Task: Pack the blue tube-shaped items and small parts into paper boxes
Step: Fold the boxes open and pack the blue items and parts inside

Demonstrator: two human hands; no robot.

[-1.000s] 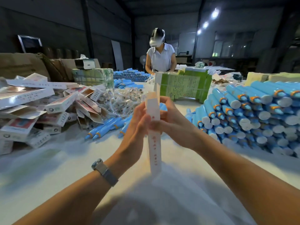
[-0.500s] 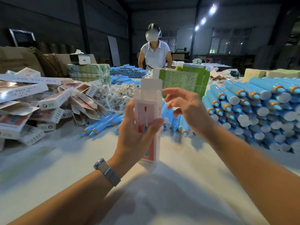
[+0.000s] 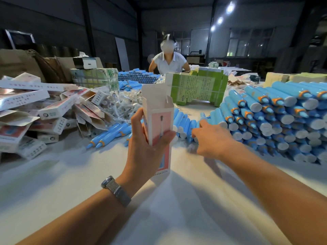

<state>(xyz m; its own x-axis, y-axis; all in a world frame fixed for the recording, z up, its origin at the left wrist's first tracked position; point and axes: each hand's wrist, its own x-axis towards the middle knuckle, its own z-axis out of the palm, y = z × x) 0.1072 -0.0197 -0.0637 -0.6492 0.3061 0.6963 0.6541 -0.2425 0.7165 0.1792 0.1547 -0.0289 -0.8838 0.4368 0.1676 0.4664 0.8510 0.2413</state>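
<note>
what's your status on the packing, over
Left hand grips upright paper box, top flap open. Right hand open, reaching into loose blue tubes. Nothing in box's mouth visible; path unobstructed.

On your left wrist you wear a metal-band watch (image 3: 115, 190). The white worktop (image 3: 177, 218) spreads under everything. Across it, a second person in a white shirt (image 3: 169, 61) leans over the far edge. In front of that person a green printed carton (image 3: 196, 87) stands on the worktop. To the far left you see brown cardboard cartons (image 3: 19, 63), and on a green-and-white carton (image 3: 94, 77) sits a small dark box with a white side (image 3: 85, 62). Ceiling lamps (image 3: 220, 20) shine at the upper right, with windows (image 3: 247, 43) on the back wall below them.
</note>
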